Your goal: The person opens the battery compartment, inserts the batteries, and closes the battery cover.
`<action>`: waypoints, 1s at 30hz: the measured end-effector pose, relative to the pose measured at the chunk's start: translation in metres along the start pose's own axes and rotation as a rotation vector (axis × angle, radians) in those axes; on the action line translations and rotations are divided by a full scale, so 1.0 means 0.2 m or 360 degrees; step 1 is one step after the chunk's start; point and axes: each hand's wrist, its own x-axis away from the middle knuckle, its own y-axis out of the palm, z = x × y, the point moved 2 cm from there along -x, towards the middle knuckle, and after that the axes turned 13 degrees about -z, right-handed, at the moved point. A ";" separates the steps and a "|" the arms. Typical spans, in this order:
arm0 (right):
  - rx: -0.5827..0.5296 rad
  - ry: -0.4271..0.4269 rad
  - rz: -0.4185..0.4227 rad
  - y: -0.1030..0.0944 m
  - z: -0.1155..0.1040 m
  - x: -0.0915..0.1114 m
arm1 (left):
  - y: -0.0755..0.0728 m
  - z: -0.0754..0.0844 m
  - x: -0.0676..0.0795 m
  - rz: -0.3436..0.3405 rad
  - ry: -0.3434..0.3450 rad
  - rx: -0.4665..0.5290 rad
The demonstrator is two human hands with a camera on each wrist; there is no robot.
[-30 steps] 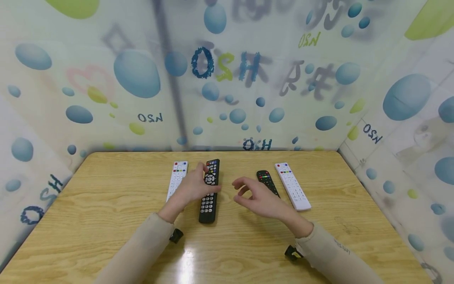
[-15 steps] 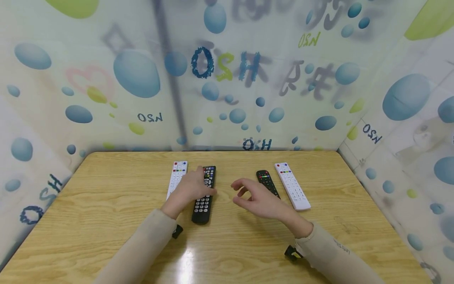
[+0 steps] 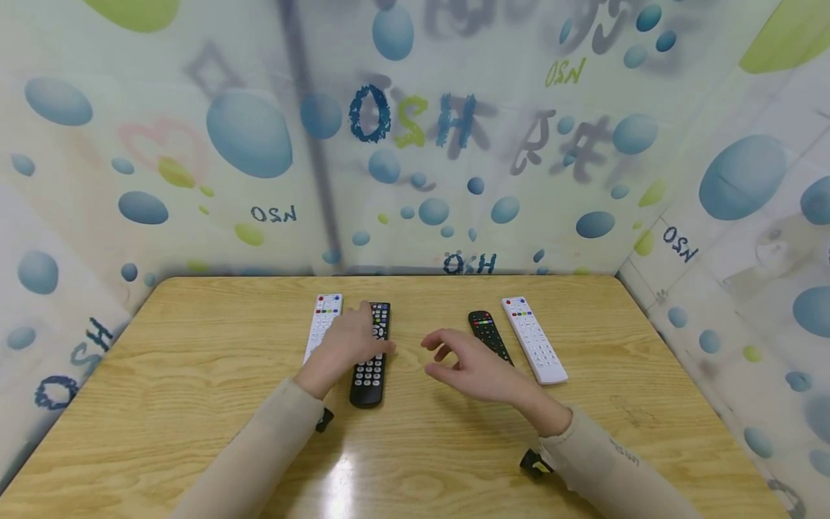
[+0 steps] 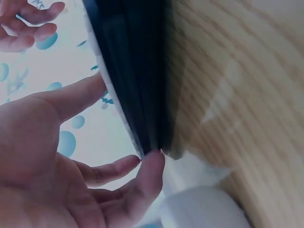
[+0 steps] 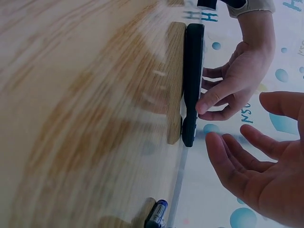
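Observation:
A long black remote control (image 3: 368,393) with pale buttons lies on the table left of the middle. Over its upper half is my left hand (image 3: 344,342), gripping it across the width, thumb at the right edge. In the left wrist view two fingertips (image 4: 153,164) meet the opposite edge of the remote near its far end. The right wrist view shows the same remote (image 5: 192,61) edge-on with my left fingers at its button face. My right hand (image 3: 476,367) hovers with loosely curved fingers and holds nothing. It partly covers a smaller black remote (image 3: 488,331).
A white remote (image 3: 326,310) lies just left of the long black one, its lower part hidden by my left hand. Another white remote (image 3: 534,342) slants at the right. Behind the wooden table (image 3: 214,389) hangs a patterned curtain (image 3: 253,137).
My left hand has drawn the long black remote left and slightly toward me, beside the white one; over the last half second it shifted only a little. The right hand is nearly still.

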 end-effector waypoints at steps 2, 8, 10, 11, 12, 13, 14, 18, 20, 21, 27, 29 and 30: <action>0.0002 -0.0006 -0.0001 0.00 0.00 0.00 | 0.00 -0.01 0.00 0.0013 0.0008 -0.0006; -0.0005 -0.0016 -0.0010 0.00 -0.01 0.00 | -0.01 -0.08 0.04 0.0103 0.0111 -0.0035; 0.0010 -0.0018 -0.0002 0.00 -0.01 0.01 | -0.02 -0.09 0.05 0.0147 0.0158 -0.0031; 0.0016 -0.0017 0.0001 0.00 -0.01 0.01 | -0.03 -0.09 0.06 0.0170 0.0176 -0.0032; 0.0021 -0.0017 0.0002 0.00 -0.01 0.01 | -0.03 -0.10 0.06 0.0195 0.0180 -0.0047; 0.0025 -0.0019 0.0000 0.00 -0.01 0.01 | -0.04 -0.10 0.07 0.0222 0.0166 -0.0068; 0.0030 -0.0020 -0.0001 0.00 -0.01 0.01 | -0.05 -0.11 0.07 0.0254 0.0152 -0.0098; 0.0030 -0.0025 -0.0015 0.00 0.00 0.01 | -0.06 -0.13 0.07 0.0339 0.0045 -0.0187; 0.0031 -0.0025 -0.0020 0.00 0.00 0.01 | -0.07 -0.14 0.06 0.0353 0.0005 -0.0214; 0.0031 -0.0025 -0.0023 0.00 0.00 0.01 | -0.07 -0.14 0.06 0.0350 -0.0012 -0.0220; 0.0043 -0.0026 -0.0028 0.00 0.00 0.01 | -0.07 -0.18 0.06 0.0284 -0.0097 -0.0308; 0.0046 -0.0024 -0.0031 0.00 0.00 0.01 | -0.08 -0.19 0.06 0.0262 -0.0122 -0.0304; 0.0049 -0.0022 -0.0033 0.00 0.00 0.02 | -0.08 -0.20 0.06 0.0256 -0.0130 -0.0294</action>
